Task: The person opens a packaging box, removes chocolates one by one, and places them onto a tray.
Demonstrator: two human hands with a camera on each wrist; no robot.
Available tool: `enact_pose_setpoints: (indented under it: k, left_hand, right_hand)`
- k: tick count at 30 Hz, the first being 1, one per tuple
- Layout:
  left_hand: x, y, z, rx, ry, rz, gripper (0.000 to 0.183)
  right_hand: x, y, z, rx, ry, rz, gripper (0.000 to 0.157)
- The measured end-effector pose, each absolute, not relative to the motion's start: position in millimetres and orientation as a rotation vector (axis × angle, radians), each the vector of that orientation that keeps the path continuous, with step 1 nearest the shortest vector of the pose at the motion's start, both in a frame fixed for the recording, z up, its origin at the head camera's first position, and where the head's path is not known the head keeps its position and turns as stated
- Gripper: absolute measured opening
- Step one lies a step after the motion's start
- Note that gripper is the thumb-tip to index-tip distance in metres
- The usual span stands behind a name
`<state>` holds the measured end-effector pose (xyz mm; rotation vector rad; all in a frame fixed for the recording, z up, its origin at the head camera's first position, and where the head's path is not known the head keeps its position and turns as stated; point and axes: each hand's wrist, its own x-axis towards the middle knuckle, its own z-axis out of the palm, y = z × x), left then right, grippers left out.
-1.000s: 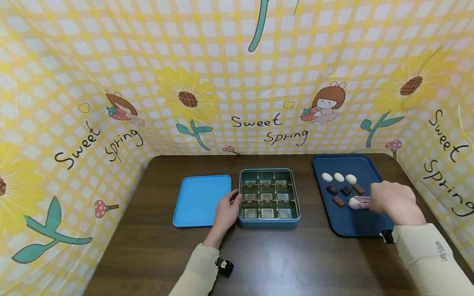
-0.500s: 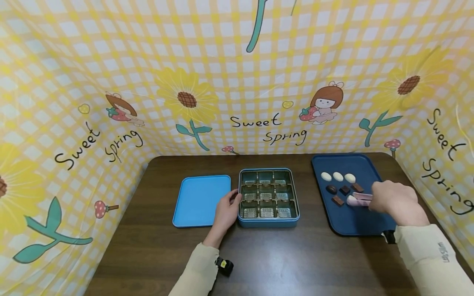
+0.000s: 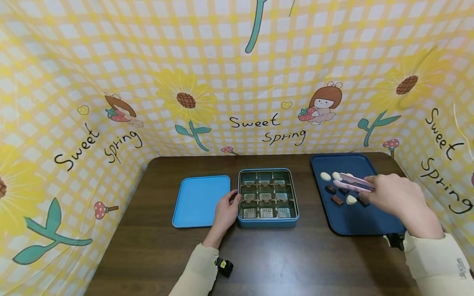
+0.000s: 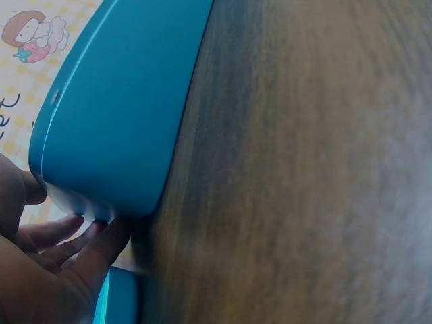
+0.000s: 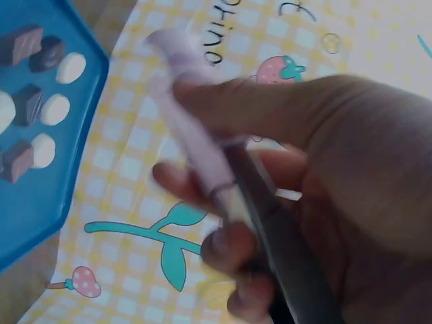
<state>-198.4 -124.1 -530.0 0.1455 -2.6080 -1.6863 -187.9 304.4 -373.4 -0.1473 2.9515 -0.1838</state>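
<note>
In the head view my left hand (image 3: 226, 208) rests against the left side of a blue box (image 3: 268, 222), its thumb and fingertips touching the box's corner in the left wrist view. Inside the box sits a gold divided insert (image 3: 266, 192) with several compartments. My right hand (image 3: 393, 195) holds pink-tipped tongs (image 5: 212, 158) with dark metal arms. Their spread tips hover over the dark blue tray (image 3: 364, 222); I see nothing between them. A white chocolate (image 3: 351, 200) lies on the tray beside a brown chocolate (image 3: 337, 200) and a dark chocolate (image 3: 331, 189).
Left of the box lies a flat light-blue lid (image 3: 201, 201). More white chocolates (image 3: 325, 176) stand in a row on the tray's far part, partly behind the tongs. A checked cloth (image 3: 222, 82) rises behind and beside the brown table (image 3: 266, 263).
The tongs have lifted and moved away from the near row, towards the far white chocolates. One white chocolate now lies uncovered where their tips were. My left hand has stayed at the box.
</note>
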Motion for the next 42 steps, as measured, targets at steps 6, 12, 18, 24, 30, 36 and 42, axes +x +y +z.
enact_pose_setpoints:
  k: [6,12,18,24,30,36,42]
  left_hand:
    - [-199,-122,-531,0.164,-2.63,-1.684,0.044]
    - [-200,-122,-526,0.233,-2.609,-1.73,0.044]
    - [-196,-123,-521,0.246,-2.582,-1.763,0.047]
    - [-191,-121,-516,0.233,-2.575,-1.756,0.053]
    - [-184,-120,-508,0.246,-2.564,-1.767,0.062]
    - [-176,-122,-501,0.275,-2.52,-1.782,0.062]
    - [-175,-127,-498,0.302,-2.442,-1.851,0.06]
  right_hand:
    - [-160,300,-387,-0.27,3.057,-0.347,0.063]
    - [-133,295,-415,-0.314,3.046,-0.521,0.054]
    - [-112,294,-447,-0.324,2.951,-0.603,0.049]
    - [-99,296,-470,-0.303,2.9,-0.641,0.046]
    - [-93,297,-489,-0.33,2.9,-0.622,0.038]
    - [-88,296,-498,-0.362,2.93,-0.598,0.038]
    - [-84,293,-502,-0.39,2.987,-0.575,0.035]
